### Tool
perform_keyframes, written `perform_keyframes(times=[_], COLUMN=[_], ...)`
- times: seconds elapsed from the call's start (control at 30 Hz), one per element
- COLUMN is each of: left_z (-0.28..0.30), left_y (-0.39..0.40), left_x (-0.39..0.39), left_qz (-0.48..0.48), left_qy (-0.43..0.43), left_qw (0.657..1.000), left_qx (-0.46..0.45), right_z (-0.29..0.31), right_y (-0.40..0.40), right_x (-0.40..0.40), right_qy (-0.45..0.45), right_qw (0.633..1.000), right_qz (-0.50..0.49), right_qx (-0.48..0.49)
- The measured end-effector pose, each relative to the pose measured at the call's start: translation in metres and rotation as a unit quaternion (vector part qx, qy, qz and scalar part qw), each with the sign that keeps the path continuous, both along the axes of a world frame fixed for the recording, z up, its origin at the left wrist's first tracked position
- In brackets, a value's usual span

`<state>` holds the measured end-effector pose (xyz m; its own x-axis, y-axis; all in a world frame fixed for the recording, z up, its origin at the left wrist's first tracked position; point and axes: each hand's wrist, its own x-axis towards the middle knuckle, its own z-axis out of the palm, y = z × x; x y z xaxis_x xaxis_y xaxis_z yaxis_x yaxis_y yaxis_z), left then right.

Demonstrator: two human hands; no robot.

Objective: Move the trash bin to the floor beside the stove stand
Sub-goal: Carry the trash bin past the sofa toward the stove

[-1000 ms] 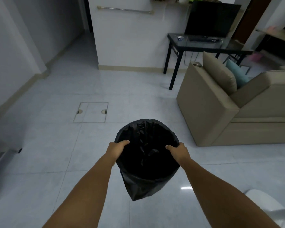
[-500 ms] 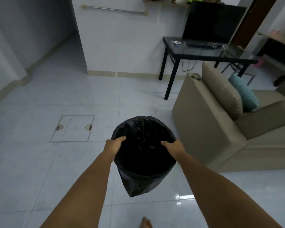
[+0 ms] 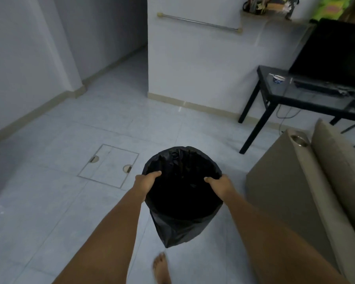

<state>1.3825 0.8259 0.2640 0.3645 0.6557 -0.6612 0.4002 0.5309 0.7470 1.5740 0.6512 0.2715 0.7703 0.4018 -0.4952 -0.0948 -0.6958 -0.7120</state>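
Trash bin [image 3: 182, 201], round, lined w/ black plastic bag; carried in mid-air above pale tiled floor [image 3: 49, 222], centre of view, mouth tilted toward camera, interior too dark to read. Left hand [image 3: 147, 181] clamped on left rim, thumb hooked over edge into the liner. Right hand [image 3: 218, 184] clamped on right rim, same grip, thumb inside. Both forearms bare, reaching forward from bottom of frame. Bare foot [image 3: 162, 268] on tiles directly below bin, not touching it. Floor hatch [image 3: 109, 166], square, two recessed pulls, just left of bin. Beige sofa [image 3: 307, 191] to the right, near bin but apart; metal cup [image 3: 299, 139] set into armrest top. Black table [image 3: 307, 99] behind sofa, holds dark monitor [image 3: 334, 56], keyboard, small bowl [image 3: 278, 78]. White wall [image 3: 193, 64] ahead w/ metal rail [image 3: 199, 22]; corridor opens at left of wall. Stove stand not seen in this view.
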Motion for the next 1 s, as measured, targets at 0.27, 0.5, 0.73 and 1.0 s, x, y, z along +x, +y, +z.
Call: perform_keyframes(times=[0.27, 0.5, 0.73, 1.0], left_z=[0.02, -0.001, -0.002, -0.004], left_y=[0.086, 0.16, 0.21, 0.246], left_x=[0.089, 0.145, 0.194, 0.172], left_qz=[0.048, 0.099, 0.199, 0.314], left_qy=[0.013, 0.016, 0.013, -0.003], left_qw=[0.999, 0.995, 0.98, 0.948], left_qx=[0.002, -0.006, -0.025, -0.04], right_z=[0.008, 0.01, 0.009, 0.007], right_y=[0.112, 0.205, 0.299, 0.416], right_x=[0.11, 0.19, 0.252, 0.244], right_qy=[-0.003, -0.012, -0.014, -0.021], right_qw=[0.999, 0.992, 0.977, 0.937], right_qz=[0.05, 0.123, 0.213, 0.346], right_qx=[-0.001, -0.016, -0.024, -0.039])
